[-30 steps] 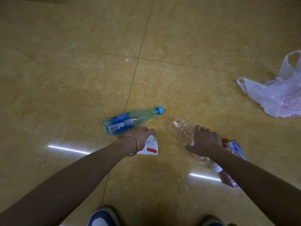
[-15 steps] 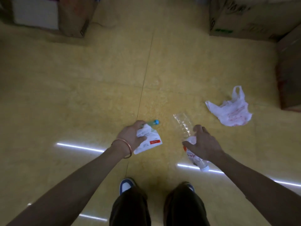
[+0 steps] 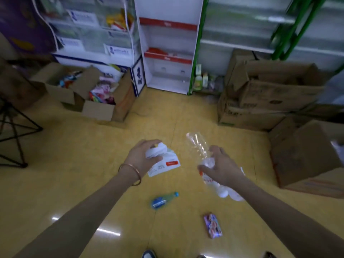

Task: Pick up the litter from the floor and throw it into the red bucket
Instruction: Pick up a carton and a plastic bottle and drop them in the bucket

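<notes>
Left hand (image 3: pixel 143 157) grips a crumpled white paper wrapper with a red label (image 3: pixel 164 163). Right hand (image 3: pixel 221 168) is wrapped round a clear plastic bottle (image 3: pixel 197 146), its cap end pure blur. A blue-labelled green bottle (image 3: pixel 162 201) and a pink printed packet (image 3: pixel 213 226) lie on the yellow tiled floor (image 3: pixel 74 164) nearer the feet.

Left of the white shelf unit (image 3: pixel 167 75) sit open cardboard boxes (image 3: pixel 100 108); right of it, stacked cartons (image 3: pixel 270 97); far left, a black wire stand (image 3: pixel 14 131).

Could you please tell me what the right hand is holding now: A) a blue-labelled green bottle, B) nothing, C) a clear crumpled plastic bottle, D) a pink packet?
C: the right hand grips the clear crumpled plastic bottle, with its fingers curled round it.
</notes>
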Available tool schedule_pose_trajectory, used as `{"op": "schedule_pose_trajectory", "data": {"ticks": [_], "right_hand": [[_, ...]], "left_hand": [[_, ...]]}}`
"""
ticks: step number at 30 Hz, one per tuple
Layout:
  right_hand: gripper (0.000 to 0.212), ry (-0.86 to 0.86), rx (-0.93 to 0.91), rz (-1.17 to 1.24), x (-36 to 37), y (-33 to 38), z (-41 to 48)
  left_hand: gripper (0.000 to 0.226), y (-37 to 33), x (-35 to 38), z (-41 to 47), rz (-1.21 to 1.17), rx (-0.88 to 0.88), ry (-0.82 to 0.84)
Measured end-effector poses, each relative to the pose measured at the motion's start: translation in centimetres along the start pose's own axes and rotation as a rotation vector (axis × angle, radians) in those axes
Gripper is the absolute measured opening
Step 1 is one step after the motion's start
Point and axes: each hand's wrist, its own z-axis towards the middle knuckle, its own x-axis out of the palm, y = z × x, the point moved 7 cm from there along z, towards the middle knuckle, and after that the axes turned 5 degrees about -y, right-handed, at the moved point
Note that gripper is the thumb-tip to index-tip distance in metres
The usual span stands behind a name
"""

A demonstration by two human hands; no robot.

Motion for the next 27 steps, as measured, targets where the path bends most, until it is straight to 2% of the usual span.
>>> {"op": "schedule_pose_trajectory", "data": {"ticks": [6,12,18,22,27], "right_hand": [[0.073,-0.151,-0.174,0.038,-9.1,6.1,0.9],[0.077,-0.194,-0.486,0.147,-13.9,12.3,-0.3],[0.095,-0.049,-0.704,0.243,-11.5,18.2,-4.6],[0.082,0.082,-0.868,0.277,-8.3,23.0,-8.9],[0.083,0.211,-1.039,0.275,-4.9,29.2,-15.5]], "left_hand": [[0.046,-6.7,-6.5,-0.9,0.034,0.071,-0.178],[0.042,-10.9,-11.6,-6.0,0.097,0.066,-0.477],[0.041,-10.9,-14.1,-15.0,0.177,-0.099,-0.697],[0.038,-9.1,-16.2,-23.2,0.167,-0.242,-0.85],[0.031,-7.2,-19.3,-35.0,0.243,-0.394,-0.994]]}}
